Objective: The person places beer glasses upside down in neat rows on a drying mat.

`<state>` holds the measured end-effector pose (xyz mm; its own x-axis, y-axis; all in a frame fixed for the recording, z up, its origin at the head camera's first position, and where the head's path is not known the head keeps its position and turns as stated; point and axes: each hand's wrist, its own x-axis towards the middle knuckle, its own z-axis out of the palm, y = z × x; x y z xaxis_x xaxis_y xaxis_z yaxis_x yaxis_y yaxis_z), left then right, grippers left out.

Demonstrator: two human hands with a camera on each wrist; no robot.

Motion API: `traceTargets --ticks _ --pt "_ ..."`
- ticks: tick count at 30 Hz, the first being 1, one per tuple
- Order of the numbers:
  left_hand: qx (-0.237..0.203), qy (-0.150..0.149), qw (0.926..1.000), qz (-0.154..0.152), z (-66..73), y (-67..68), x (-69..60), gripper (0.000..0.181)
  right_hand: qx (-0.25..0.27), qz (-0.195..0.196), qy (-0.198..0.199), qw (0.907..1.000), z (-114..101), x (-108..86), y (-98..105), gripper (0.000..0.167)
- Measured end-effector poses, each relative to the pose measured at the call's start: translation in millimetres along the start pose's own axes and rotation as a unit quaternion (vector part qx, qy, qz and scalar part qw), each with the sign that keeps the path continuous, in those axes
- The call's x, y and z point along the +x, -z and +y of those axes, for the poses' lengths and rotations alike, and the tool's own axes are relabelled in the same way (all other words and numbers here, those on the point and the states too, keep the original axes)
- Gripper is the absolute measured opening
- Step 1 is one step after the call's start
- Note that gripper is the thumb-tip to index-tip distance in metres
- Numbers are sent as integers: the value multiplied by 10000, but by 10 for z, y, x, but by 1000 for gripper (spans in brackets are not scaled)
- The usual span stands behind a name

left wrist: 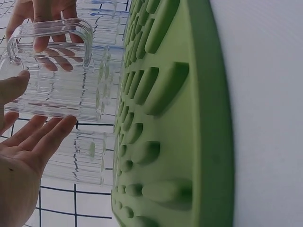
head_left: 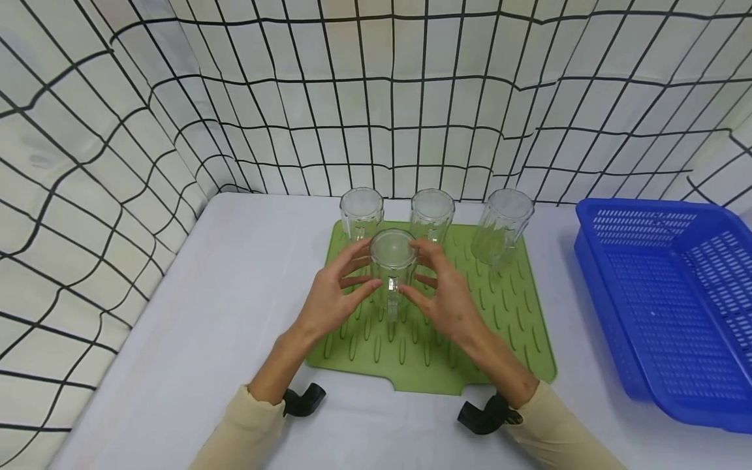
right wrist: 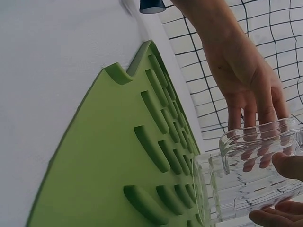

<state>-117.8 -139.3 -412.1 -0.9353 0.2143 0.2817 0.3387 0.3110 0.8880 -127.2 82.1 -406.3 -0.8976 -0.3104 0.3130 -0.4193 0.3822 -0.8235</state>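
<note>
A clear glass mug is held upright between both hands above the front-middle of a green ridged mat. Its handle faces the person. The left hand holds the mug's left side, fingers toward the far side and thumb near the handle. From the right, the right hand holds it the same way. In the right wrist view, the mug's lower end is at the mat; whether it touches cannot be told. Behind it stand three more glass mugs, left, middle and right.
To the right of the mat lies a blue perforated plastic basket. White cloth covers the table. Black netting over white sheeting rises behind and on the left. Black wrist mounts sit at the sleeves.
</note>
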Motion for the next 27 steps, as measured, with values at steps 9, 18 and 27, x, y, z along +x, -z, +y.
traceTargets --ticks 9,18,27 --pt "448 20 9990 32 -12 8 -9 72 -20 -141 -16 9999 31 -10 -9 80" --pt "847 -66 9964 -9 -23 31 -21 72 -763 -207 273 9965 4 0 27 77" --pt "2086 -116 9779 -12 99 220 -92 61 -910 -530 842 9909 19 29 272 84"
